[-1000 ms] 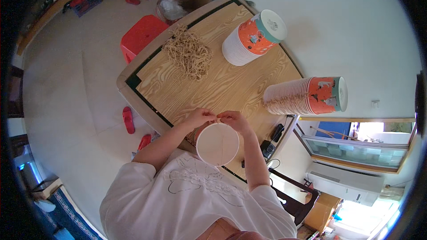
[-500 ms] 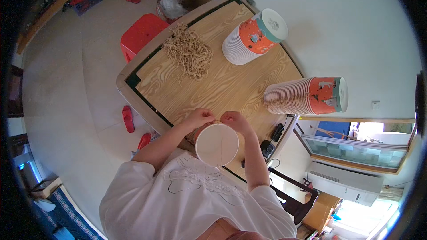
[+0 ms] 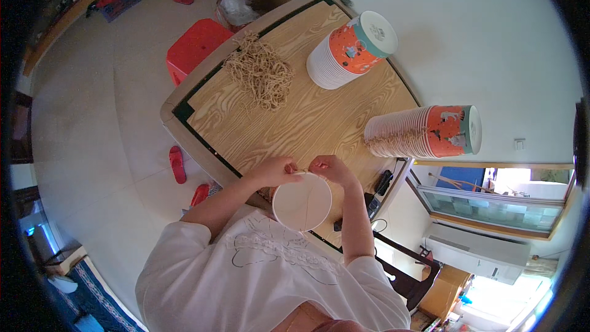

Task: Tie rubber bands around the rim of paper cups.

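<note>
**Both hands at the rim of a white paper cup**

The person holds a white paper cup [image 3: 302,201] in front of the chest, over the near edge of the wooden table [image 3: 319,117]. The open mouth of the cup looks up to the camera. The left hand [image 3: 275,172] is at the far left part of the rim, and the right hand [image 3: 329,168] is at the far right part. The fingers of both hands are closed in a pinch on the rim. A thin line, maybe a string, goes across the mouth of the cup, but it is too small to tell what it is.

I judge that the cup is very light and its wall is thin. It will bend or crush if it is pressed hard on the side. The rolled rim is the stiffest part, so it is the best place to take hold, with a soft pinch.

On the table, well apart from the hands, lies a loose pile of tan string pieces [image 3: 260,76]. Two stacks of paper cups lie on their sides: one stack [image 3: 350,51] near the far edge, the other stack [image 3: 424,132] at the right edge. A red plastic stool [image 3: 195,48] stands on the floor beside the table.
</note>
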